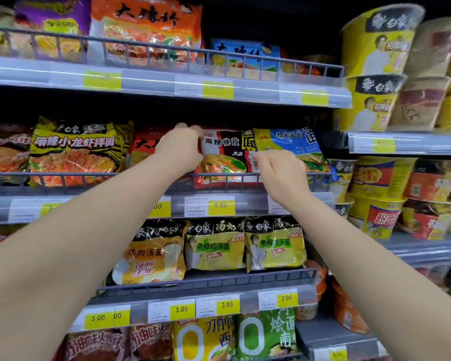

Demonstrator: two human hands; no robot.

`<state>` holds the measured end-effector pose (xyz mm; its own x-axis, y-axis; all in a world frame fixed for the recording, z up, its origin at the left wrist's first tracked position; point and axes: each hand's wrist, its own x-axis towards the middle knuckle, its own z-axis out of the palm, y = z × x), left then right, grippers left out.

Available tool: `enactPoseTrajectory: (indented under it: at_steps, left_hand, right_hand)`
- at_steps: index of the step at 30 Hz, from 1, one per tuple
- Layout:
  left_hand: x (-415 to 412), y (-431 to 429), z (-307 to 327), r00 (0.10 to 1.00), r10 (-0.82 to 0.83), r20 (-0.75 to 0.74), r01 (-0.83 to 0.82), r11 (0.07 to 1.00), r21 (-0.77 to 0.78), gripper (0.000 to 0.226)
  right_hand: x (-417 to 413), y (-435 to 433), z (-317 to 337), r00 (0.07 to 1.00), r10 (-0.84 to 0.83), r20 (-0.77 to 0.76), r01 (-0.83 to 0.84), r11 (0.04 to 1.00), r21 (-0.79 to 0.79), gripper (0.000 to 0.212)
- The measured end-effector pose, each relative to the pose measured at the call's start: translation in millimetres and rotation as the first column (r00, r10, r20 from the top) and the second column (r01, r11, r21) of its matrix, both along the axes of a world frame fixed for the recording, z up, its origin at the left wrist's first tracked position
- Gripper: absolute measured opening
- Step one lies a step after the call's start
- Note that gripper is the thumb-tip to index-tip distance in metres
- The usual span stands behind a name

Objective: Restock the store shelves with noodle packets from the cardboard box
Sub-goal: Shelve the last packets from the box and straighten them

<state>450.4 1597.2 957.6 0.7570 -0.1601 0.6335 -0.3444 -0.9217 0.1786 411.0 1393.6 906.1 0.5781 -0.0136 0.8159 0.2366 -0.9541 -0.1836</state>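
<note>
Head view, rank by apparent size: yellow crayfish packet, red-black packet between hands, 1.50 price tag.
1. yellow crayfish packet
2. red-black packet, partly covered, so the gap is unsure
3. 1.50 price tag, clearly smallest

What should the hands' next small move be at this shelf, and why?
Probably ease the red-and-black packet back until it stands snug behind the wire rail. The left hand grips its top left corner, the right hand is at its right edge, and its bottom already sits behind the rail, beside the blue-and-yellow packet.
</note>
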Motion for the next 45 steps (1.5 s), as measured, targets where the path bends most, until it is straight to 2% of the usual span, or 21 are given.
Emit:
enactPoseTrajectory:
  at_steps: [3,6,10,11,13,17,19,22,26,29,32,34,38,41,45]
  left_hand:
    - [-10,-20,8,0.995,-0.034,0.093,0.034,0.999,0.005,0.035]
    - [-18,-51,12,0.980,-0.165,0.108,0.158,0.985,0.071,0.030]
    - [-18,-96,7,0.957,-0.244,-0.157,0.276,0.932,0.235,0.028]
    - [-17,-104,6,0.955,-0.228,-0.189,0.273,0.927,0.258,0.027]
    - [-16,-116,6,0.971,-0.173,-0.162,0.216,0.927,0.306,0.026]
    - [-14,-127,2,0.988,-0.111,-0.111,0.147,0.903,0.403,0.038]
    - [-13,-129,2,0.986,-0.116,-0.118,0.153,0.909,0.388,0.040]
    - [-12,-127,4,0.975,-0.167,-0.149,0.211,0.910,0.358,0.030]
    - [-16,-104,5,0.971,-0.222,-0.085,0.236,0.939,0.252,0.036]
    - [-22,-77,5,0.990,-0.134,-0.043,0.140,0.953,0.270,0.050]
    - [-28,-51,7,0.996,0.002,-0.087,0.024,0.952,0.304,0.063]
    - [-27,-41,8,0.991,0.014,-0.131,0.023,0.961,0.277,0.067]
    - [-18,-37,6,0.978,-0.061,-0.201,0.111,0.963,0.247,0.061]
    - [-8,-39,3,0.979,-0.083,-0.186,0.122,0.971,0.207,0.060]
    - [-5,-34,-10,0.986,-0.123,-0.113,0.128,0.991,0.037,0.049]
  right_hand:
    - [-2,-21,4,0.995,-0.066,0.073,0.060,0.994,0.087,0.044]
    - [-5,-43,2,0.986,-0.154,0.069,0.149,0.986,0.080,0.043]
    - [-7,-63,-9,0.965,-0.262,-0.029,0.261,0.965,-0.014,0.053]
    - [-8,-67,-11,0.959,-0.274,-0.068,0.272,0.962,-0.032,0.056]
    - [-10,-75,-15,0.948,-0.290,-0.128,0.285,0.957,-0.055,0.060]
    - [-19,-83,-17,0.928,-0.330,-0.172,0.329,0.944,-0.037,0.053]
    - [-20,-83,-14,0.913,-0.355,-0.202,0.351,0.935,-0.057,0.055]
    - [-17,-81,-8,0.893,-0.397,-0.213,0.391,0.917,-0.071,0.056]
    - [-12,-65,-3,0.934,-0.348,-0.088,0.343,0.937,-0.059,0.046]
    - [-10,-46,0,0.968,-0.243,-0.068,0.236,0.967,-0.090,0.041]
    - [-10,-27,3,0.979,-0.189,-0.076,0.179,0.976,-0.120,0.047]
    - [-9,-19,2,0.981,-0.185,-0.063,0.175,0.974,-0.144,0.051]
    - [-4,-11,-4,0.968,-0.250,-0.016,0.244,0.954,-0.175,0.055]
    - [-1,-7,-7,0.956,-0.289,0.054,0.293,0.945,-0.145,0.047]
    - [-2,8,-11,0.958,-0.227,0.177,0.240,0.969,-0.052,0.034]
